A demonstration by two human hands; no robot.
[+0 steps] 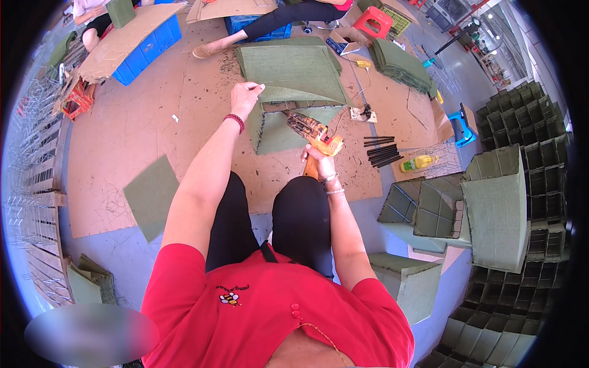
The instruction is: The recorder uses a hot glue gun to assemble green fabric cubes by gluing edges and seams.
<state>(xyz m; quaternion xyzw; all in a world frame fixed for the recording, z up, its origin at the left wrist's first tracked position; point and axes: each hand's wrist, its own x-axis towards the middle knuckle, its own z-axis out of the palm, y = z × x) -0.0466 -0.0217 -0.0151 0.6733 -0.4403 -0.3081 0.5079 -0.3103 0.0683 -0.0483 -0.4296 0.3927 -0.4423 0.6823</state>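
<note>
In the upper centre of the frame, the left hand (pixel 245 98) has its thumb and fingers pinched together on the near edge of a large olive-green woven fabric sheet (pixel 291 67), at that edge's left end. The sheet lies on top of other green material. Beneath its near edge a second olive-green fabric panel (pixel 279 136) shows, reaching toward the middle of the frame. A dark red bead bracelet (pixel 234 121) circles the left wrist.

Near the centre of the frame, the right hand (pixel 320 161) is wrapped around the handle of an orange-yellow glue gun with a dark, stained front (pixel 311 131). The gun's front end points to the upper left, over the second panel and close to the near edge of the sheet.

Right of centre, a row of slim black sticks (pixel 383 156) lies on the brown cardboard floor covering (pixel 116 141), with a clear bottle of yellow liquid (pixel 419 163) lying just beside them. Above the sticks is a small pale block with a dark object on it (pixel 364 114). Left of centre lies a loose olive-green square panel (pixel 151 196).

Open olive-green fabric boxes (pixel 496 205) stand and stack along the right side of the frame. At the top centre, a co-worker's dark-trousered leg (pixel 282 19) stretches beside a blue plastic crate (pixel 264 32).
</note>
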